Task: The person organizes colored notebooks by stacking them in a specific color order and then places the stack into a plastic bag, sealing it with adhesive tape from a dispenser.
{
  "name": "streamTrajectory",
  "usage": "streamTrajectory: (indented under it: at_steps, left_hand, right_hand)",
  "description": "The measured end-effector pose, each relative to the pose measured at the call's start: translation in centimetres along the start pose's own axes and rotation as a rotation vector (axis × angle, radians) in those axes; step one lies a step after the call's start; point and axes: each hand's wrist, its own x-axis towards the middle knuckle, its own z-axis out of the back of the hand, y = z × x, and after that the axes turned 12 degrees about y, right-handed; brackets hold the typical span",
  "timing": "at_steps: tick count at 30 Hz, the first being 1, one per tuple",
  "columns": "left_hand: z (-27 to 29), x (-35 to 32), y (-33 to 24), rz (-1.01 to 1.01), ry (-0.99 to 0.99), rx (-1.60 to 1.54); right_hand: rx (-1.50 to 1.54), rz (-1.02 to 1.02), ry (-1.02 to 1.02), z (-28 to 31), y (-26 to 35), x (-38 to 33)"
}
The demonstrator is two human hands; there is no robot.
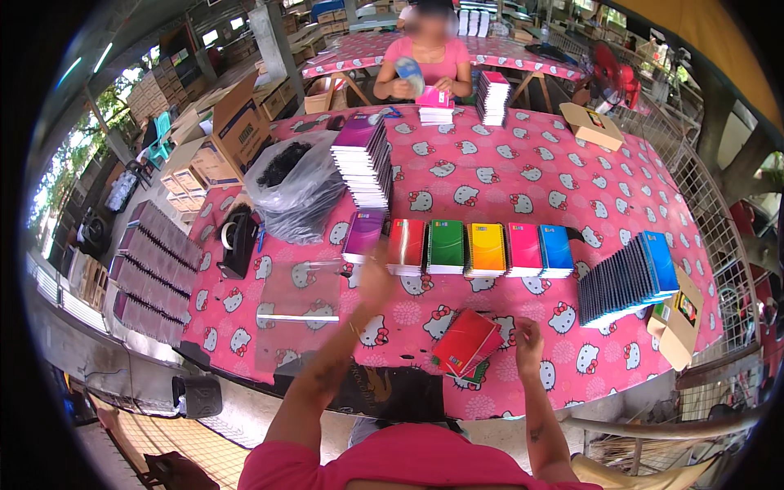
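The notebook pile (465, 339) lies skewed on the counter (510, 196), likely to slide apart if bumped; the right hand (530, 341) looks half-open and empty beside it. The left hand (377, 287) blurs near the short purple stack (365, 233), grip impossible to tell.

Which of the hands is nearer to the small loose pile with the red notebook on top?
Right. The right hand is just right of the small pile; the left hand is farther off, forward and left, near the purple notebook in the row.

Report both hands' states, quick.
Left hand: blurred, by purple spiral-bound notebook; grip can't be told.
Right hand: loosely open, apparently empty, beside red-topped notebook pile.
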Motion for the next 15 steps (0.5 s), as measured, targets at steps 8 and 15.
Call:
streamTrajectory:
  at_steps: [8,15]
  left_hand:
    - [5.6,6.3,6.4,-0.014,-0.31,0.179]
    - [4.0,-7.4,-10.1,-1.02,0.666,0.0]
  right_hand:
    - [0.192,-0.238,0.042,-6.7,-2.2,-5.1]
    - [0.473,-0.419,-0.103,-6.4,1.9,-5.0]
